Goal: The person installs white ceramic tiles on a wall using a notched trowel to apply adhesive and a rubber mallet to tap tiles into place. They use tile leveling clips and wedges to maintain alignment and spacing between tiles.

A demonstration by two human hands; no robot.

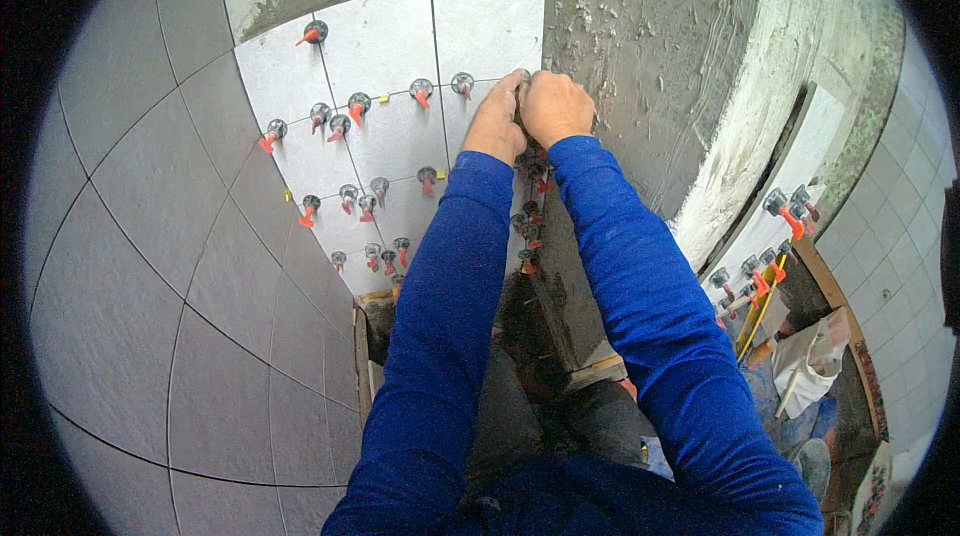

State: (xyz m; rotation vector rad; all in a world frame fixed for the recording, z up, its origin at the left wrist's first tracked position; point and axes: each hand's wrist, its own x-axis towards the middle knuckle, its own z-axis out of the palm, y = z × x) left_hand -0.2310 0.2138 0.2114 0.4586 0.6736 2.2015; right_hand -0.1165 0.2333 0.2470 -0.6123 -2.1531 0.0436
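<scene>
1. Fingers (508, 94) of the left hand (494, 124) and right hand (558, 108) are curled in close against each other, just past 12 o'clock in the view; whether they are clamped on a piece is hidden by the hands, so I cannot tell.
2. Both hands sit at the right-hand edge of the pale tiles (490, 31), about where a cross joint reaches that edge.
3. From the hands, the nearest levelling clip (462, 86), clear-capped with a reddish handle, stands at 9 o'clock; more lower clips (527, 258) run down at 6 o'clock, and bare grey mortar (650, 76) spreads at 3 o'clock.
4. Farther out at 9 o'clock, a yellow spacer (384, 99) sits in the same joint.
5. My reading of the step: a levelling clip is being set or tightened at this outer joint, to hold neighbouring tiles flush.
6. As I judge it, the next move calls for a steady left hand and a measured twist from the right, without pushing the tile edge out of line.
</scene>
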